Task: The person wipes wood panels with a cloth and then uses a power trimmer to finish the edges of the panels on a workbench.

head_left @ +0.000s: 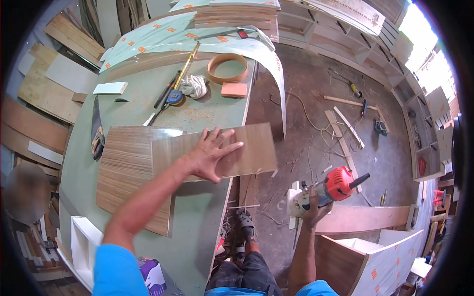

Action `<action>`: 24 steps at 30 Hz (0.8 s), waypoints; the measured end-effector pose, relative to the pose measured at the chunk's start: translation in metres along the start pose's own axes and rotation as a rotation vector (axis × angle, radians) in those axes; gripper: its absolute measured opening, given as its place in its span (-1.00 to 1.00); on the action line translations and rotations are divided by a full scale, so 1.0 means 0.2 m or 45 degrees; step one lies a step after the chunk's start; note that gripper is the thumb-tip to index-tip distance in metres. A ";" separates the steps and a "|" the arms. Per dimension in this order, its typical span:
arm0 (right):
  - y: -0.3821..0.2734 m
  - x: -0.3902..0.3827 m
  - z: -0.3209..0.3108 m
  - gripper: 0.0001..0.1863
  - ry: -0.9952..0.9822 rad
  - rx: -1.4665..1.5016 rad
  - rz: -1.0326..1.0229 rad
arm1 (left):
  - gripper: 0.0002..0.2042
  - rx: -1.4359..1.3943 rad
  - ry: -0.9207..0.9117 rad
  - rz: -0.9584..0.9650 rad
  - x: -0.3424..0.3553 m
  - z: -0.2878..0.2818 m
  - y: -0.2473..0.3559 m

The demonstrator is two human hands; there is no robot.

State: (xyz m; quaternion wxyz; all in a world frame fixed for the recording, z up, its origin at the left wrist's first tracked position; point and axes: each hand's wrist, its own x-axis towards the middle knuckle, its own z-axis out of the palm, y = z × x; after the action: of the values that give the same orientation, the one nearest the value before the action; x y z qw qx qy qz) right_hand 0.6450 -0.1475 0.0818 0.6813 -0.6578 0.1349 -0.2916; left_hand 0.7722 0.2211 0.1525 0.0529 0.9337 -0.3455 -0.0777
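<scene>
My left hand (pixel 212 158) lies with fingers spread on a wood-grain board (pixel 256 148), which overhangs the right edge of the pale green worktop (pixel 81 192). The board lies over a larger striped wood-grain panel (pixel 128 172). My right hand (pixel 316 209) grips a red and silver power router (pixel 338 182) out beside the worktop, its white base facing left, toward the board. Farther up the worktop are a yellow tape measure (pixel 175 97), a white rope bundle (pixel 195 88), a roll of edging (pixel 227 59), an orange block (pixel 234 90) and a handsaw (pixel 97 140).
Sheet panels (pixel 59 79) lean at the left. A white box (pixel 79 246) stands near left. The floor (pixel 306 79) holds cords, wood strips and tools. Cabinet carcasses (pixel 412 126) line the right, with another cabinet (pixel 370 261) near right. My feet (pixel 244 222) are beside the worktop.
</scene>
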 end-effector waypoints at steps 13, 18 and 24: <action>0.01 -0.29 0.27 -0.38 -0.457 0.333 0.096 | -0.38 -0.193 0.483 -0.237 -0.01 0.30 -0.14; 0.08 -0.38 0.38 -0.33 -0.598 0.134 -0.009 | -0.68 -0.400 0.775 -0.508 0.20 0.46 -0.07; 0.12 -0.48 0.49 -0.18 -0.596 0.006 0.124 | -0.68 -0.464 0.891 -0.605 0.24 0.51 -0.04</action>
State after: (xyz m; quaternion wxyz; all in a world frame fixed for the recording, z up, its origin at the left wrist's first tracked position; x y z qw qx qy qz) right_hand 0.6292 -0.0140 0.0496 0.7088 -0.6985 0.0043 -0.0983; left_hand 0.7942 0.1908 0.0465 0.3104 0.9325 -0.0640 0.1730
